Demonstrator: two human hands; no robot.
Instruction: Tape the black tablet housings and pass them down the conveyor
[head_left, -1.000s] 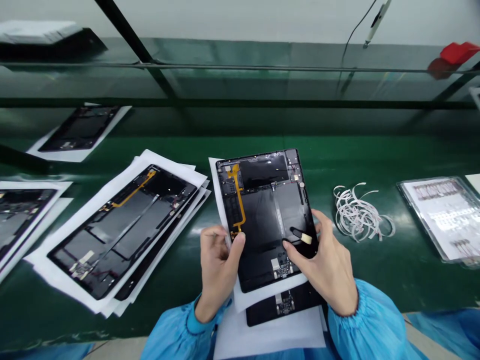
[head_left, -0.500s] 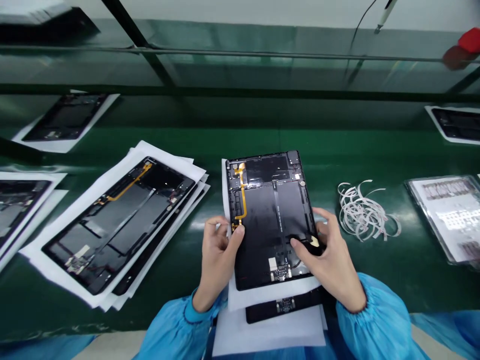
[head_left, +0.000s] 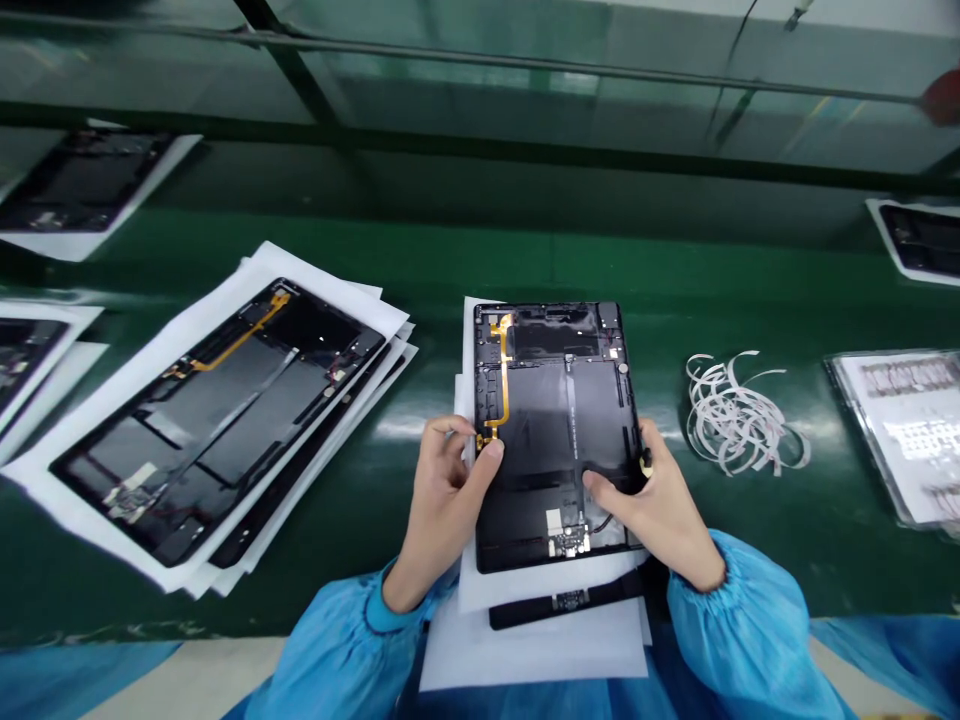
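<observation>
A black tablet housing (head_left: 532, 510) lies in front of me, its inside facing up, on white sheets. An orange flex cable (head_left: 504, 385) runs down its left part, a grey ribbon cable (head_left: 574, 420) down its middle, and a small circuit board (head_left: 570, 542) sits near its lower edge. My left hand (head_left: 452, 495) pinches the left edge, thumb on top by the cable's lower end. My right hand (head_left: 660, 505) grips the right edge, thumb over the inside. A small dark and pale-yellow item (head_left: 646, 462) shows at its fingers; its kind is unclear.
Left of me lies a stack of tablet housings between white sheets (head_left: 315, 265). A tangle of white strips (head_left: 739, 415) and a clear tray (head_left: 892, 430) are on the right. Another housing (head_left: 555, 603) pokes out below mine. A rail (head_left: 480, 150) crosses behind the green table.
The housing has turned slightly and now sits straighter. The dark and yellow item at my right hand has gone from over the inside to the right edge. The view has tilted downward.
</observation>
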